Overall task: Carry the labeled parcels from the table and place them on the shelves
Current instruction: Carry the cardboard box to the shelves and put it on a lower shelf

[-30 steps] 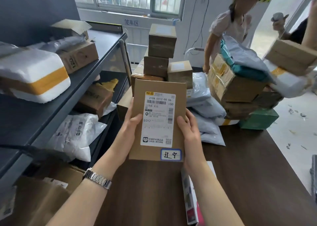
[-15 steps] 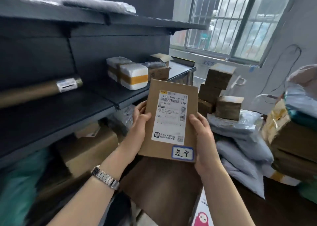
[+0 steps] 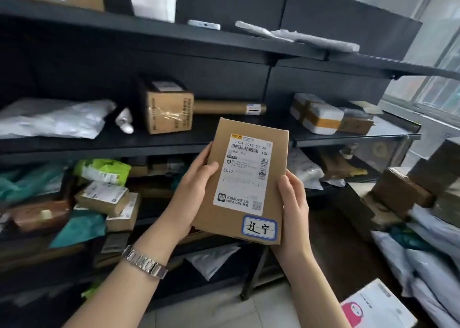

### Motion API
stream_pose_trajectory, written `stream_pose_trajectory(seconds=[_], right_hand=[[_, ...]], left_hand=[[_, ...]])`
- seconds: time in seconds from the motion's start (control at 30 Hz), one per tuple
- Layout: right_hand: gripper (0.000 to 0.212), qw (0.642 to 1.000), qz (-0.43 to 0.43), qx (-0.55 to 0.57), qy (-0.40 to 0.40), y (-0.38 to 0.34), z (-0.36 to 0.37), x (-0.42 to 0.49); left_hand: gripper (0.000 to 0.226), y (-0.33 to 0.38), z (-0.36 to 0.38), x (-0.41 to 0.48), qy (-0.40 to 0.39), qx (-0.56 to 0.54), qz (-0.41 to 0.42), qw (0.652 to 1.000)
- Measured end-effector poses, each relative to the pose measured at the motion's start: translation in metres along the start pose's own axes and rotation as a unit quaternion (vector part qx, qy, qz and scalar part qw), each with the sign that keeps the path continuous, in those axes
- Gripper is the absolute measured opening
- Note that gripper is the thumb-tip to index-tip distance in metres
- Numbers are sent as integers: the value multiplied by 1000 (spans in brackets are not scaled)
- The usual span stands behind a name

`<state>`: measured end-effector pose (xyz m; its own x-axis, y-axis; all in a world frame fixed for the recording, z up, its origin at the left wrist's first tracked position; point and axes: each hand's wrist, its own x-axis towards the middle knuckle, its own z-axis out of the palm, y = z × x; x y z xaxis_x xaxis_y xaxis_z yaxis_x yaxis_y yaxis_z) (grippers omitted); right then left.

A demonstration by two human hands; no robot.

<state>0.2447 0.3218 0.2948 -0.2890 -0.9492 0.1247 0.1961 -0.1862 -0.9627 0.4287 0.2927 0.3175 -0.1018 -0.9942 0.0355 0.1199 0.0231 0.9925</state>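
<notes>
Parcel (image 3: 240, 180): flat matte cardboard rectangle w/ glossy label, fingers of both hands (image 3: 191, 190) (image 3: 295, 208) clamping its edges.

On the middle shelf (image 3: 224, 138), a box (image 3: 169, 109) stands left of a tube (image 3: 224, 107); the parcel (image 3: 242, 178) is before them.

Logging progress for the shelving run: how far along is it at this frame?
Done: several parcels already sit on the shelves, among them a taped box and a cardboard tube. In hand: the left hand and right hand hold a labeled flat box in front of the shelves, not yet placed. Left: boxes and grey mailers piled at right.
</notes>
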Motion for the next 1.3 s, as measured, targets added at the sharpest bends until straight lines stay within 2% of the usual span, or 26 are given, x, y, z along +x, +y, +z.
stream_pose_trajectory(seconds=[0.17,0.3,0.47,0.6,0.73,0.83,1.13,1.3], right_hand=[[51,996,6,-10,-89,16,108,-53],[34,990,31,15,-133,35,195,-111],[44,981,66,36,-178,71,304,-199],[28,968,92,34,-230,100,389,-265],[30,954,119,35,-273,121,459,-318],[33,943,134,32,-304,129,504,-342],[12,910,168,24,-379,166,634,-384],[13,892,176,16,-417,185,718,-394]], left_hand=[[34,20,-110,-70,100,-12,16,995],[42,27,-202,-129,151,-18,31,988],[45,30,-324,-212,216,-12,27,976],[49,32,-412,-279,276,-6,14,961],[48,36,-484,-330,331,-12,9,944],[47,38,-526,-357,365,-16,16,931],[45,43,-641,-395,443,-33,34,895],[44,48,-712,-398,480,-35,51,875]])
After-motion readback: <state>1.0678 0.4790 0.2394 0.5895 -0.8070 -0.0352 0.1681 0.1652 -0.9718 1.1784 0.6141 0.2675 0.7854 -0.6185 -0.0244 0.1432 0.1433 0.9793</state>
